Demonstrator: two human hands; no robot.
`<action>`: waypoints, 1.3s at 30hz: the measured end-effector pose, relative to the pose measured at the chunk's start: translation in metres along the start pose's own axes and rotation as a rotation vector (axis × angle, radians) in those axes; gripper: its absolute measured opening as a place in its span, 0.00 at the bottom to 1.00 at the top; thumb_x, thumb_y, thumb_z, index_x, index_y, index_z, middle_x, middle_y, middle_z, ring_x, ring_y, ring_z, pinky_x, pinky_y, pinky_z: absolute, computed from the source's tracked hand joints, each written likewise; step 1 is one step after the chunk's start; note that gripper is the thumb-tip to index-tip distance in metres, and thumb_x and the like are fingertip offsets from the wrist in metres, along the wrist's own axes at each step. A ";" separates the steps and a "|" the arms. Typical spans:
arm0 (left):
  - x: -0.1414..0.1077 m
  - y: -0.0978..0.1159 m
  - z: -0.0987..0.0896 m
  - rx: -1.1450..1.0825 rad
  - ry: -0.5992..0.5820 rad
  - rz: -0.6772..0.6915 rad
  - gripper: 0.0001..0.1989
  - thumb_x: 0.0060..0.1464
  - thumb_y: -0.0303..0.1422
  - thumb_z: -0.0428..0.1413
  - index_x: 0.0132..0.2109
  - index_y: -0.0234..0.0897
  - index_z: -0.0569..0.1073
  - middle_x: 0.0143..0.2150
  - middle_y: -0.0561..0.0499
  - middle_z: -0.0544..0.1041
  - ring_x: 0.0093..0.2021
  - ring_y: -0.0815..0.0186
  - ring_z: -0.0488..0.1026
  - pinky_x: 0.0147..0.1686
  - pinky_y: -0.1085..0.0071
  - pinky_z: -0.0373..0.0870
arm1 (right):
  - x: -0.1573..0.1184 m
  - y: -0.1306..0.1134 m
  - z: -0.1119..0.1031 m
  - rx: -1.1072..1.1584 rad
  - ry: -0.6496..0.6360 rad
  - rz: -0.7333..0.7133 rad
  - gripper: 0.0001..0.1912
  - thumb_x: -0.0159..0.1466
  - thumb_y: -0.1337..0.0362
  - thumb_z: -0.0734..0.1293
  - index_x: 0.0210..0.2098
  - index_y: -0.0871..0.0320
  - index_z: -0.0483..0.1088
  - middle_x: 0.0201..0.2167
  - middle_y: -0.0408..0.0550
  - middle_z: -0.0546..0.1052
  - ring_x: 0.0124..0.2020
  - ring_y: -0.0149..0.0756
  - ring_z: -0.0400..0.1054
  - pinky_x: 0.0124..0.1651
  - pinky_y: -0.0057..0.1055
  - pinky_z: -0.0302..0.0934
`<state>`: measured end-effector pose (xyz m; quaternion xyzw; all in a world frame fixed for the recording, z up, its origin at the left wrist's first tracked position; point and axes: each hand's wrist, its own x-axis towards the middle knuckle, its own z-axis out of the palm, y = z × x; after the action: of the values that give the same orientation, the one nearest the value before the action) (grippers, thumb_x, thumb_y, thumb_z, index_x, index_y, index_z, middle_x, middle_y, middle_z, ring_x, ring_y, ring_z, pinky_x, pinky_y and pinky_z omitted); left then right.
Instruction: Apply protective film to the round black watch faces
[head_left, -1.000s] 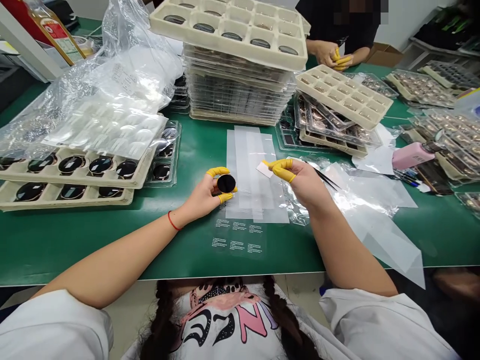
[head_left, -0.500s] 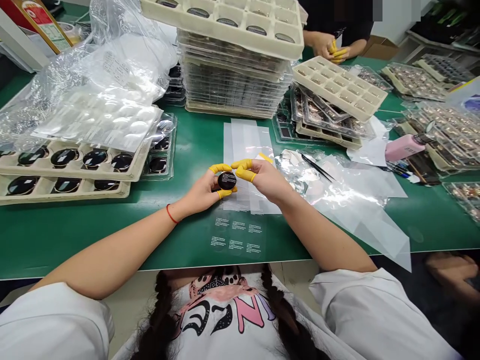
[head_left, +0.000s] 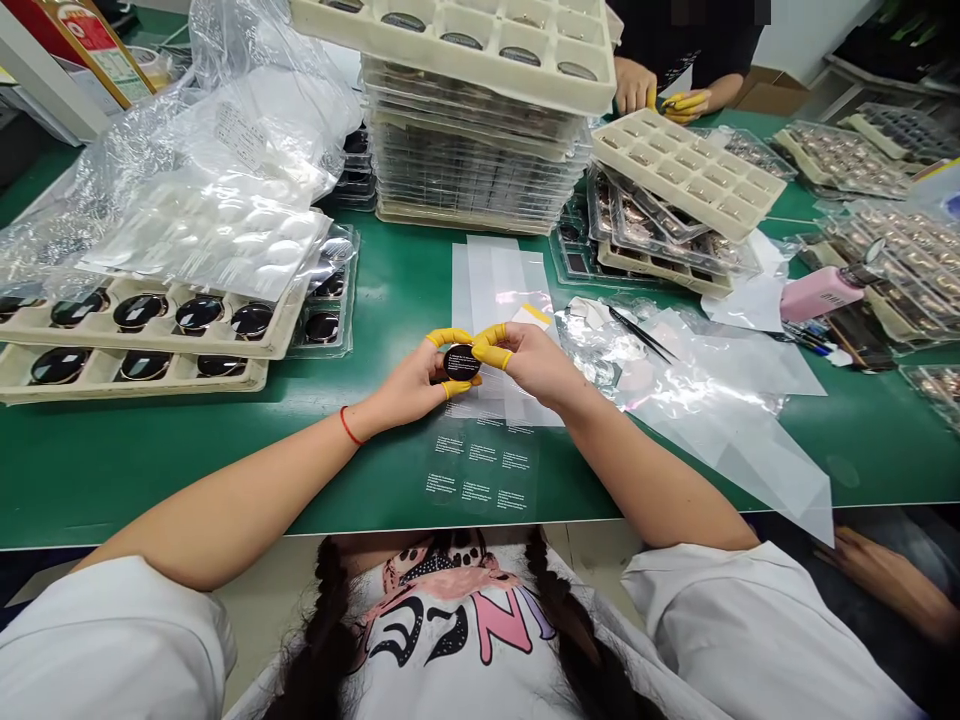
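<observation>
Between my hands is a round black watch face [head_left: 462,363] with small white printed text across its front. My left hand [head_left: 420,380] grips it by the edge, with thumb below and forefinger above. My right hand [head_left: 525,360] has its thumb and forefinger closed at the upper right edge of the disc. Yellow finger cots cover the fingertips of both hands. Whether a thin film lies between the right fingers is too small to tell. Below my hands lies a clear sheet of text labels [head_left: 480,470], and white paper strips [head_left: 495,270] lie behind them.
At left, cream trays [head_left: 150,345] hold round black watch faces under plastic bags [head_left: 247,130]. A tall tray stack [head_left: 480,170] stands behind. Black tweezers [head_left: 641,335], film scraps [head_left: 720,400] and a pink bottle [head_left: 821,293] lie right. A co-worker's hands [head_left: 664,95] are across the table.
My right thumb and forefinger have come down against the watch face's edge. The disc is turned slightly. Across the table, the co-worker's hands have moved apart a little.
</observation>
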<state>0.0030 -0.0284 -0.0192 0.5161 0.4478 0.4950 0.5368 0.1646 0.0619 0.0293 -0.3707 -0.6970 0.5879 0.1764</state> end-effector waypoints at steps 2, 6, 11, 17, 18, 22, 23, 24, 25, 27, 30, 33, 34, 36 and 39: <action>0.000 0.000 0.000 -0.003 -0.008 -0.002 0.25 0.53 0.29 0.61 0.55 0.39 0.59 0.43 0.49 0.78 0.45 0.62 0.79 0.44 0.67 0.74 | 0.000 -0.001 0.000 -0.028 0.003 -0.011 0.06 0.56 0.61 0.69 0.28 0.58 0.71 0.33 0.44 0.76 0.38 0.33 0.68 0.46 0.33 0.61; -0.001 0.002 0.001 -0.025 0.002 -0.032 0.25 0.53 0.29 0.61 0.54 0.39 0.59 0.44 0.48 0.79 0.45 0.62 0.79 0.45 0.65 0.75 | -0.001 -0.003 -0.001 -0.069 0.003 -0.011 0.07 0.57 0.60 0.68 0.29 0.58 0.71 0.34 0.44 0.76 0.39 0.34 0.68 0.46 0.33 0.60; -0.001 0.002 0.002 -0.045 0.019 -0.055 0.26 0.52 0.30 0.62 0.54 0.39 0.58 0.44 0.48 0.79 0.45 0.62 0.80 0.47 0.63 0.75 | -0.001 -0.004 -0.003 -0.105 -0.003 -0.015 0.09 0.57 0.59 0.69 0.31 0.58 0.72 0.37 0.45 0.76 0.41 0.35 0.69 0.48 0.34 0.60; -0.001 0.000 0.001 -0.042 0.010 -0.063 0.26 0.52 0.29 0.62 0.54 0.39 0.58 0.43 0.48 0.80 0.45 0.61 0.80 0.48 0.62 0.75 | -0.001 -0.004 -0.003 -0.128 -0.005 -0.004 0.10 0.57 0.57 0.69 0.31 0.58 0.71 0.38 0.46 0.77 0.41 0.35 0.69 0.48 0.34 0.60; -0.001 0.000 0.001 -0.042 0.012 -0.067 0.26 0.53 0.29 0.62 0.54 0.39 0.58 0.43 0.48 0.80 0.45 0.61 0.80 0.48 0.62 0.75 | -0.001 -0.004 -0.003 -0.131 -0.005 -0.001 0.10 0.57 0.58 0.69 0.31 0.58 0.71 0.38 0.46 0.77 0.41 0.35 0.69 0.48 0.34 0.60; -0.001 0.000 0.001 -0.035 0.007 -0.077 0.26 0.53 0.29 0.61 0.55 0.39 0.58 0.43 0.47 0.80 0.46 0.60 0.80 0.48 0.62 0.75 | -0.001 -0.005 -0.002 -0.138 0.005 -0.011 0.08 0.57 0.59 0.69 0.31 0.58 0.71 0.37 0.46 0.77 0.41 0.36 0.69 0.48 0.35 0.60; -0.001 0.000 0.001 -0.033 0.004 -0.075 0.26 0.53 0.29 0.61 0.55 0.39 0.58 0.43 0.48 0.80 0.46 0.60 0.80 0.48 0.61 0.75 | -0.002 -0.005 -0.002 -0.141 0.008 -0.015 0.08 0.57 0.60 0.69 0.31 0.58 0.71 0.37 0.46 0.77 0.41 0.36 0.69 0.48 0.35 0.60; -0.001 0.000 0.001 -0.031 0.001 -0.072 0.26 0.53 0.29 0.61 0.55 0.39 0.58 0.43 0.48 0.80 0.46 0.60 0.80 0.48 0.61 0.75 | -0.002 -0.006 -0.002 -0.145 0.009 -0.018 0.08 0.57 0.60 0.69 0.31 0.58 0.71 0.37 0.46 0.77 0.41 0.36 0.69 0.49 0.35 0.60; -0.001 0.000 0.001 -0.029 0.000 -0.071 0.26 0.53 0.29 0.61 0.55 0.40 0.58 0.43 0.48 0.80 0.46 0.60 0.80 0.48 0.61 0.75 | -0.002 -0.006 -0.002 -0.147 0.010 -0.019 0.08 0.57 0.59 0.69 0.31 0.58 0.71 0.37 0.46 0.77 0.41 0.36 0.69 0.48 0.35 0.61; -0.001 -0.001 0.000 -0.026 0.004 -0.067 0.26 0.53 0.29 0.61 0.55 0.40 0.58 0.43 0.48 0.80 0.46 0.60 0.80 0.48 0.61 0.75 | -0.002 -0.006 -0.002 -0.152 0.011 -0.024 0.08 0.57 0.59 0.69 0.31 0.58 0.71 0.37 0.46 0.77 0.41 0.36 0.69 0.48 0.35 0.61; -0.001 0.000 0.000 -0.020 0.002 -0.069 0.26 0.53 0.29 0.61 0.55 0.39 0.57 0.43 0.47 0.80 0.46 0.59 0.80 0.48 0.61 0.74 | -0.004 -0.007 -0.002 -0.158 0.016 -0.032 0.07 0.57 0.60 0.69 0.31 0.58 0.71 0.36 0.46 0.77 0.41 0.35 0.69 0.48 0.34 0.61; -0.001 0.002 0.001 -0.025 -0.004 -0.074 0.26 0.53 0.29 0.61 0.55 0.39 0.57 0.43 0.47 0.80 0.47 0.59 0.80 0.48 0.61 0.74 | -0.004 -0.008 -0.001 -0.172 0.023 -0.037 0.06 0.58 0.62 0.68 0.31 0.58 0.70 0.36 0.45 0.76 0.40 0.34 0.69 0.47 0.33 0.61; -0.001 0.002 0.001 -0.028 -0.005 -0.075 0.26 0.53 0.29 0.61 0.55 0.39 0.57 0.43 0.47 0.80 0.47 0.59 0.80 0.48 0.62 0.74 | -0.004 -0.008 0.000 -0.178 0.025 -0.041 0.05 0.58 0.62 0.67 0.31 0.58 0.70 0.36 0.45 0.76 0.39 0.34 0.68 0.47 0.33 0.61; -0.001 0.002 0.000 -0.031 -0.005 -0.074 0.26 0.53 0.29 0.61 0.55 0.39 0.57 0.44 0.47 0.80 0.47 0.60 0.80 0.48 0.62 0.74 | -0.005 -0.009 0.000 -0.189 0.031 -0.048 0.06 0.58 0.62 0.67 0.31 0.58 0.70 0.35 0.45 0.76 0.39 0.33 0.68 0.46 0.33 0.61; -0.001 0.001 0.000 -0.029 -0.005 -0.064 0.26 0.53 0.29 0.61 0.55 0.39 0.57 0.44 0.46 0.80 0.46 0.60 0.80 0.47 0.63 0.74 | -0.005 -0.009 0.001 -0.193 0.034 -0.048 0.05 0.58 0.62 0.67 0.30 0.58 0.70 0.36 0.45 0.77 0.39 0.34 0.69 0.47 0.34 0.61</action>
<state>0.0031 -0.0289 -0.0185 0.4949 0.4557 0.4827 0.5608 0.1648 0.0574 0.0382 -0.3790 -0.7561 0.5072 0.1656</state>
